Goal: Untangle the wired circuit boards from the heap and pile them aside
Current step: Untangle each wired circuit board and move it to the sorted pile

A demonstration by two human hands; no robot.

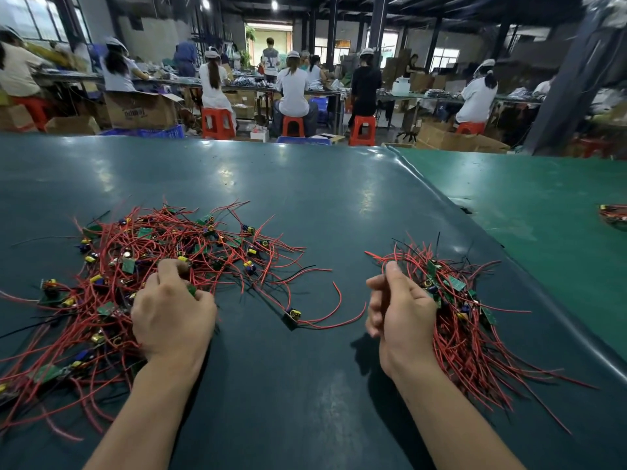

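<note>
Dark green worktop [305,205] carries two masses of small circuit boards trailing red and black wires. The larger one, a loose tangled heap [135,266], spreads over the left part of the worktop and runs off the left edge of view; boards with yellow and blue parts lie mixed through it, wires looping outward in all directions. The left hand [173,313] rests on the heap's near right margin, knuckles up, fingers [173,269] curled down into the wires and pinching a small green board at the fingertips. One lone board [292,315] lies apart from the heap toward the middle of the worktop, its red wire curving away to the right. The second mass, a tighter pile [458,317], sits toward the right edge of the worktop, boards bunched at its far end and wires fanning toward the near edge. The right hand [400,313] stands on edge just beside the pile's left side, thumb uppermost, fingers curled inward; whether they hold any wire cannot be told. A lighter green mat [543,198] adjoins the worktop on the right, with another small bundle [614,215] at the frame's right edge. Beyond the far edge, seated workers [291,86] on red stools [217,122] face other benches.
</note>
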